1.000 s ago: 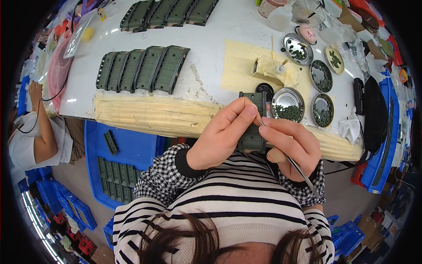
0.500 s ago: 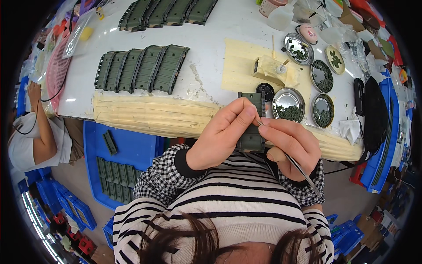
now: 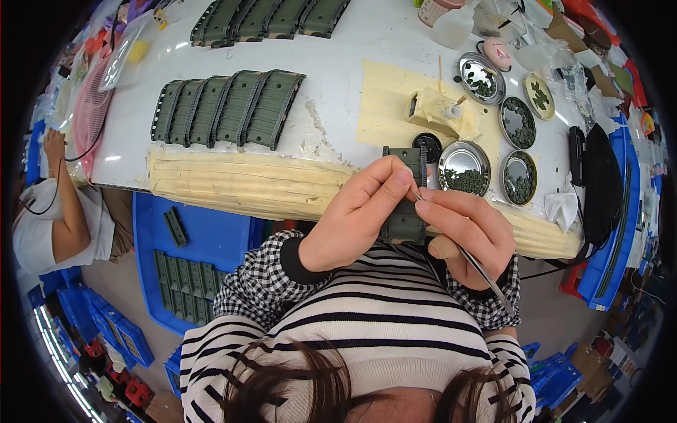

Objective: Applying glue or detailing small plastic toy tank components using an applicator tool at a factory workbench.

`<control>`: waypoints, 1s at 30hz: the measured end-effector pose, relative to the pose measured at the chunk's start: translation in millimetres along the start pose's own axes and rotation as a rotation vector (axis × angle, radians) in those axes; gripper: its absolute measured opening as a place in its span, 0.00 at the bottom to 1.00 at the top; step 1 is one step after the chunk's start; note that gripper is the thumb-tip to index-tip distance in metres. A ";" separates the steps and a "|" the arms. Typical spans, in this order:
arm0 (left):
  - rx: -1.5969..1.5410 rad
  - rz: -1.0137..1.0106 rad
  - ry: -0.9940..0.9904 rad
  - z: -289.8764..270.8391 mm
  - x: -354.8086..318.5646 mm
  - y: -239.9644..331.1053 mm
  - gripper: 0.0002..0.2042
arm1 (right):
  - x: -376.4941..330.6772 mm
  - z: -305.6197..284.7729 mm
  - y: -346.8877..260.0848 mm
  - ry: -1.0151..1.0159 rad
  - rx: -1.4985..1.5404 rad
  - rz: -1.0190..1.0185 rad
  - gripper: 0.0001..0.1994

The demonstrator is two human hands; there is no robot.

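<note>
My right hand point(image 3: 478, 229) is closed round a pair of metal tweezers point(image 3: 485, 273), their tips up against the fingertips of my left hand point(image 3: 356, 217). The thumb and forefinger of my left hand are pinched together; whatever sits between them is too small to make out. Beneath both hands lies a dark green moulded panel point(image 3: 403, 228) with a ribbed edge, partly covered by the fingers. A shiny round dish point(image 3: 462, 149) of tiny green parts stands just beyond my right hand, beside a small black round container point(image 3: 427, 146).
More round dishes point(image 3: 505, 144) of green bits stand at the right, near a tape-covered block point(image 3: 441, 113). Rows of green panels point(image 3: 233, 109) lie on the white table point(image 3: 331, 92). A blue tray point(image 3: 204, 211) holds more panels at the lower left. A co-worker's arm point(image 3: 63, 204) shows at far left.
</note>
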State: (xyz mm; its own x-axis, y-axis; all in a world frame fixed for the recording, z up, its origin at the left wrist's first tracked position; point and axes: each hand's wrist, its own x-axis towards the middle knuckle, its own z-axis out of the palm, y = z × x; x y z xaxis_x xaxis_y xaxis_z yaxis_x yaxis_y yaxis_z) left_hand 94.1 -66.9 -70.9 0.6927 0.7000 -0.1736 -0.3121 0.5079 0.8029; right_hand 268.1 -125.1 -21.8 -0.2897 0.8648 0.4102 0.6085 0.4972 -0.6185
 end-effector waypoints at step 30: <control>-0.378 -0.084 0.162 -11.4 -14.9 26.4 0.26 | 0.1 28.0 43.6 0.345 -0.047 0.388 0.06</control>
State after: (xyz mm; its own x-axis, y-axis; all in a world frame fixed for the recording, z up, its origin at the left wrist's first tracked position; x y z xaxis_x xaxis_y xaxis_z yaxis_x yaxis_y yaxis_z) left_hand 68.1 -58.2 -53.6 0.6241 0.7029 -0.3411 -0.4966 0.6940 0.5213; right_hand 273.9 -101.4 -67.5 0.2193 0.9072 0.3590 0.6572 0.1347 -0.7416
